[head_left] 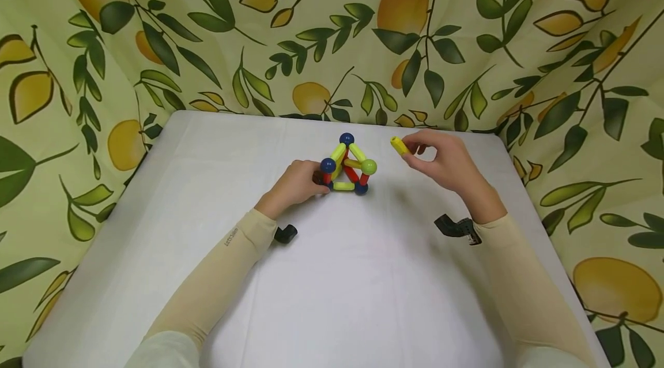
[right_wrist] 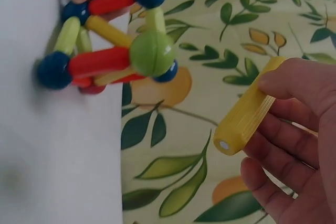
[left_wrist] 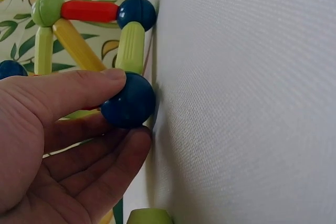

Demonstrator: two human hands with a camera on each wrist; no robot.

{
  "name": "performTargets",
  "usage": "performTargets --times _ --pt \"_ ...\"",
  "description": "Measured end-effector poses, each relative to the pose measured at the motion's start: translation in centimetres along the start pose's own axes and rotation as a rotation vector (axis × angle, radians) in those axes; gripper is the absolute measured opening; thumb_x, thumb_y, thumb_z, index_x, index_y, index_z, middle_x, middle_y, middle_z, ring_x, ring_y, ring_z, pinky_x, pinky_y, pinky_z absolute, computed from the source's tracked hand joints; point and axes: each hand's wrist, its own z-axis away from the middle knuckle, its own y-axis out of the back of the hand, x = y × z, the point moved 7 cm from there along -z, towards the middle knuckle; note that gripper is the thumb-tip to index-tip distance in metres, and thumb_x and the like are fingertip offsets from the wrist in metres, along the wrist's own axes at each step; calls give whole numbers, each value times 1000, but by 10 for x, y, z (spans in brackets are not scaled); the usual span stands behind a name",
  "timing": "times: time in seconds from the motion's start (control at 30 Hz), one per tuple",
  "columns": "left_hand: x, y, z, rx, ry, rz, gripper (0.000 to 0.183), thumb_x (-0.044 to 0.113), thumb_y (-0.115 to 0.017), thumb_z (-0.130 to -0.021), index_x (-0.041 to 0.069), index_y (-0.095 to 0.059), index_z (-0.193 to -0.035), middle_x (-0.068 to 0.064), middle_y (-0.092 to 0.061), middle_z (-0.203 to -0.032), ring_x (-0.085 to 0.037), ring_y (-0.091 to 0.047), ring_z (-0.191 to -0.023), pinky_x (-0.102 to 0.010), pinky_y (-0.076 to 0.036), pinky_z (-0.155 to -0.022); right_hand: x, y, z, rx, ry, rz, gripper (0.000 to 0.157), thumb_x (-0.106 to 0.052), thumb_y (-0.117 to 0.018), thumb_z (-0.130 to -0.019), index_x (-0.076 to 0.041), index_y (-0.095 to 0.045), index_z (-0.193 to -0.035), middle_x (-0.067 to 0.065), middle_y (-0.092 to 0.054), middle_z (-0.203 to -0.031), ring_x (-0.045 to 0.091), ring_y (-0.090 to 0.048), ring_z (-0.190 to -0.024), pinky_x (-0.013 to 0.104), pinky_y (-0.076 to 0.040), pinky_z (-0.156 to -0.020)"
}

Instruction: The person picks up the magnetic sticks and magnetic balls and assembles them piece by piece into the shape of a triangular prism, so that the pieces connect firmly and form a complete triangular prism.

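A small frame of magnetic rods and balls stands on the white table, with a lime rod (head_left: 343,186) along its front and a green ball (head_left: 368,166) at its right. My left hand (head_left: 295,181) is at the frame's left side. In the left wrist view, thumb and fingers pinch a lower blue ball (left_wrist: 130,100). To the right of the frame, apart from it, my right hand (head_left: 441,159) holds a loose yellow rod (head_left: 399,146) above the table. A pale magnet tip (right_wrist: 224,145) shows at the rod's free end. Part of the frame is hidden behind the left hand.
The white-covered table (head_left: 321,287) spreads around the frame. A leaf-and-fruit patterned curtain (head_left: 332,39) hangs behind and along both sides. Black mounts stick out at the left wrist (head_left: 285,234) and right wrist (head_left: 453,226). A light green piece (left_wrist: 149,216) shows at the left wrist view's bottom edge.
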Motion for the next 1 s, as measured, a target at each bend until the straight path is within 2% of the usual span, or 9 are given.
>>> performTargets --times 0.33,0.53,0.67,0.9,1.0 --pt "-2 -1 -2 -7 -3 13 37 17 -91 -90 0 -77 -120 -5 -76 -98 -22 -67 -90 -37 -56 -85 -28 -13 -40 0 28 -129 20 -5 -85 -94 -4 -81 -113 3 -77 -100 20 -66 -88 27 -52 -77" --pt "-2 0 -2 0 -5 8 37 16 -92 -89 0 -77 -119 -6 -77 -99 -22 -69 -92 -38 -56 -88 -39 -27 -56 1 54 -227 25 -4 -83 -95 -5 -80 -119 2 -76 -104 20 -66 -92 37 -56 -83" --pt "-3 0 -2 0 1 6 38 16 -92 -89 0 -77 -120 -6 -77 -100 -22 -68 -92 -38 -56 -88 -41 -41 -63 -19 59 -259 27 -6 -82 -95 -5 -79 -123 2 -75 -104 22 -65 -94 44 -56 -84" --pt "-2 0 -2 -2 11 8 38 16 -92 -89 0 -77 -120 -6 -77 -101 -22 -68 -93 -38 -56 -89 -41 -67 -66 -60 53 -276 18 -12 -82 -97 -7 -81 -115 1 -76 -104 27 -67 -93 37 -54 -83" --pt "-2 0 -2 -1 11 7 37 16 -92 -90 1 -77 -120 -6 -77 -101 -22 -68 -93 -38 -56 -89 -38 -75 -63 -76 31 -267 20 -13 -83 -97 -7 -82 -117 0 -77 -103 28 -66 -94 37 -53 -84"
